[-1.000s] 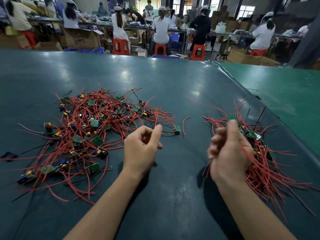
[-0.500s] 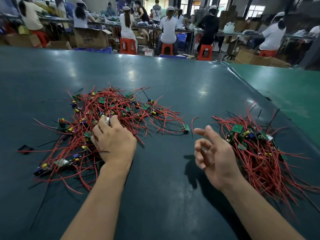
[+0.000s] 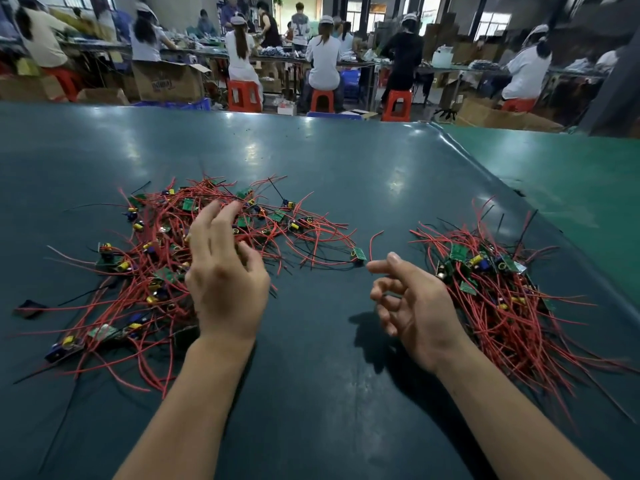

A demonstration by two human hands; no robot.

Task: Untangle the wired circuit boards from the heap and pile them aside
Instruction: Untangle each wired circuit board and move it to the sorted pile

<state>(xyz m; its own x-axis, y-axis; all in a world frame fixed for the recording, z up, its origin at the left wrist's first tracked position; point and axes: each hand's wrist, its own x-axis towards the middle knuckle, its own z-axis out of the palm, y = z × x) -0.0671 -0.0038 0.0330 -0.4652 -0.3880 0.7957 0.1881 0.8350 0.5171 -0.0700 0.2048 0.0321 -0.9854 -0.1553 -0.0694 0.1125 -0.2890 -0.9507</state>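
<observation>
Left hand (image 3: 225,282): risen from its earlier press on the heap (image 3: 162,265), now above it, fingers spread, empty. Right hand (image 3: 412,303): loosely curled, empty, beside pile (image 3: 502,299). Both lots on table (image 3: 329,168), well apart

Dark teal table (image 3: 329,161); beyond it, seated workers (image 3: 323,53) on red stools (image 3: 244,95), cardboard boxes (image 3: 168,81), bright windows (image 3: 491,20)
</observation>
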